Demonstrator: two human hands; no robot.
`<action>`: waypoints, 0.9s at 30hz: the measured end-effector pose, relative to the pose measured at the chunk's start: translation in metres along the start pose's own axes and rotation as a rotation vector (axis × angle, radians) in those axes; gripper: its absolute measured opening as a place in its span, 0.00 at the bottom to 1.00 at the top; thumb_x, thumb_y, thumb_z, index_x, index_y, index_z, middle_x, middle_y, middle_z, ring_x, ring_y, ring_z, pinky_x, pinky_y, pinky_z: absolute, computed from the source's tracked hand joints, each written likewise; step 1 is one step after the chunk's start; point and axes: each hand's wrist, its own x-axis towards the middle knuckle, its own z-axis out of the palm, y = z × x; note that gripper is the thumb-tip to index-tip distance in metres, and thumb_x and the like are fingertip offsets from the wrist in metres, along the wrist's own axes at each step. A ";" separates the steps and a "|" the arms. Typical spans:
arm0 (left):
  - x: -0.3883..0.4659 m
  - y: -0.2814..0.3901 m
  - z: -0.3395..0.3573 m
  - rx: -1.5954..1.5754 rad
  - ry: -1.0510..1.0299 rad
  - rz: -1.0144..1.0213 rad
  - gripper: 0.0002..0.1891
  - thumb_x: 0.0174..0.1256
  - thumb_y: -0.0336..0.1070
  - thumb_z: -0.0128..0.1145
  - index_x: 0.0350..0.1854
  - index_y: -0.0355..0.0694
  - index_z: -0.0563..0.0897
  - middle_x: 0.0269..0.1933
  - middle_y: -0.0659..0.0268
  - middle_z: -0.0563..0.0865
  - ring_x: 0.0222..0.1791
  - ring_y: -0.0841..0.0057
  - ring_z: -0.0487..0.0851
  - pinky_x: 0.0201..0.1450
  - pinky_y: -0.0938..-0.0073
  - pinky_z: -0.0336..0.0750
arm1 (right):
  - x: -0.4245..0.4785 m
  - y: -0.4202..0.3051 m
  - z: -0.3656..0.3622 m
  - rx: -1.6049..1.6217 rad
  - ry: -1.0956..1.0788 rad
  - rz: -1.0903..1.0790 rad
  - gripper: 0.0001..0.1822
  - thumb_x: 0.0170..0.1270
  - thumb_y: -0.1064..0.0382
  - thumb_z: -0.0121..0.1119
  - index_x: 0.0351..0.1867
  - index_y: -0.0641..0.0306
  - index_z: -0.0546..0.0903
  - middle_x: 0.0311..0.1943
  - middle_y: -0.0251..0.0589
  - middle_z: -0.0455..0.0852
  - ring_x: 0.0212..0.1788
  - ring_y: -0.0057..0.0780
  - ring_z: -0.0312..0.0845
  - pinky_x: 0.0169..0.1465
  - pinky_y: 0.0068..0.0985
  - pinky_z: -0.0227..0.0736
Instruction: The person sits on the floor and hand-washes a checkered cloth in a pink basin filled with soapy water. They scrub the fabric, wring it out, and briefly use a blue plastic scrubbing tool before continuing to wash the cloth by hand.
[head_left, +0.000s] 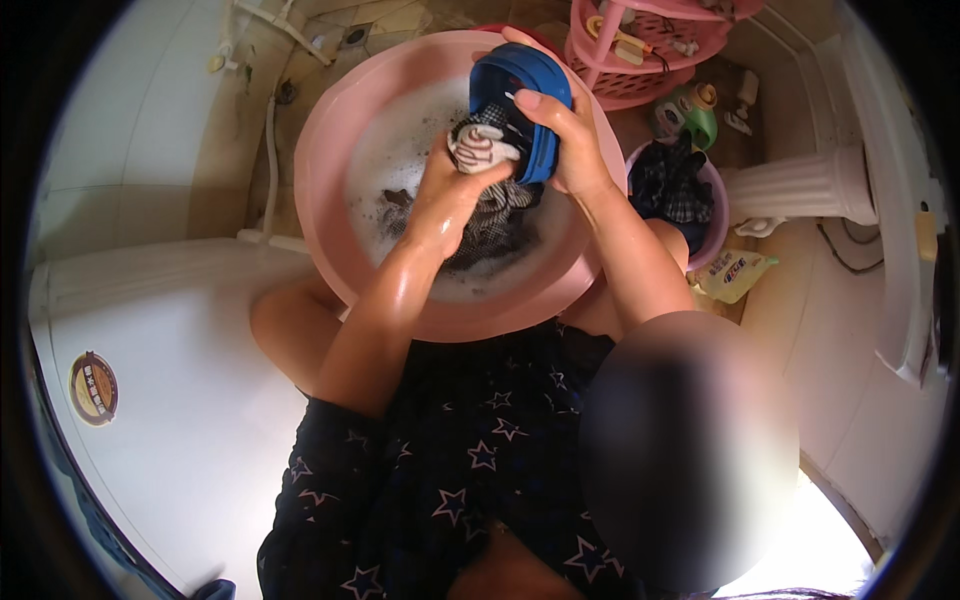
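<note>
A large pink plastic basin (337, 247) holds sudsy water. Above it my left hand (446, 202) grips a dark checked cloth (499, 232) with a white printed patch; its lower part hangs into the suds. My right hand (574, 135) holds a blue plastic washboard or shallow container (551, 75), thumb over the near face and fingers around the back. The cloth's upper part lies against the blue piece, between the hands. Part of the blue piece's inner face is hidden by cloth and thumb.
To the right, a purple basin (720, 217) holds dark clothes (671, 184). Beside it lie a yellow pouch (731, 276) and a green bottle (699, 120). A pink tiered rack (630, 86) stands at the top right. A white pipe (271, 165) and a white appliance or tub surface (180, 322) are at left.
</note>
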 end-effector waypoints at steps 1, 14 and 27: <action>-0.004 -0.002 0.003 -0.040 -0.021 -0.019 0.27 0.53 0.24 0.70 0.53 0.35 0.69 0.48 0.63 0.80 0.47 0.76 0.80 0.54 0.75 0.74 | 0.000 0.000 0.000 0.031 -0.004 0.007 0.35 0.56 0.63 0.64 0.68 0.66 0.71 0.55 0.44 0.82 0.54 0.27 0.77 0.62 0.25 0.69; 0.020 -0.004 0.001 0.576 0.298 0.644 0.22 0.53 0.28 0.70 0.47 0.34 0.71 0.41 0.53 0.80 0.44 0.59 0.80 0.52 0.63 0.73 | -0.001 0.002 -0.006 0.189 0.012 0.131 0.29 0.62 0.61 0.60 0.66 0.65 0.72 0.51 0.41 0.83 0.52 0.29 0.79 0.59 0.26 0.73; 0.028 0.003 -0.011 0.172 -0.060 0.418 0.42 0.49 0.25 0.75 0.63 0.36 0.58 0.55 0.57 0.75 0.53 0.73 0.79 0.58 0.74 0.78 | -0.001 0.001 -0.002 0.322 0.107 0.367 0.28 0.63 0.54 0.59 0.62 0.66 0.75 0.51 0.45 0.83 0.50 0.35 0.82 0.58 0.31 0.77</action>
